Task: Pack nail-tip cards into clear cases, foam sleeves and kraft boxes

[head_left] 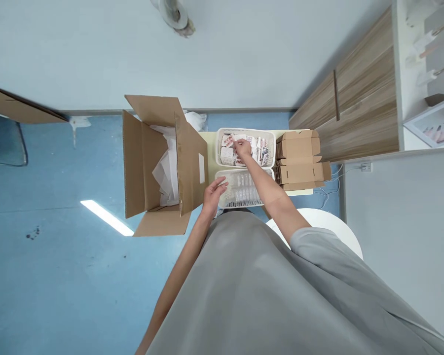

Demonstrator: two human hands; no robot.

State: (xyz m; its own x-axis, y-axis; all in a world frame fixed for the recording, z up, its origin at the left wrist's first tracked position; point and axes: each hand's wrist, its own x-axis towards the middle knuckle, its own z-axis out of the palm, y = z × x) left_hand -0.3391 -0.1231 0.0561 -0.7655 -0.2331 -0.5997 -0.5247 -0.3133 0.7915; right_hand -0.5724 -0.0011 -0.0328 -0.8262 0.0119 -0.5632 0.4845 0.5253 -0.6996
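Observation:
My right hand [243, 148] reaches into the far white basket [217, 148], its fingers pinched at the edge of a small white card with reddish prints [228, 140]. More small printed packs [262, 150] fill that basket around the hand. Nearer to me, a second white basket [244, 203] holds rows of clear plastic pieces [243, 180]. Over its left end hovers my left hand [213, 195], fingers apart and nothing visible in them.
A large open carton [192, 167] with white paper [166, 172] inside stands left of the baskets. Folded brown boxes [299, 160] are stacked on the table's right end. A round white top [333, 222] is close on my right, and a wooden cabinet [362, 93] lies beyond.

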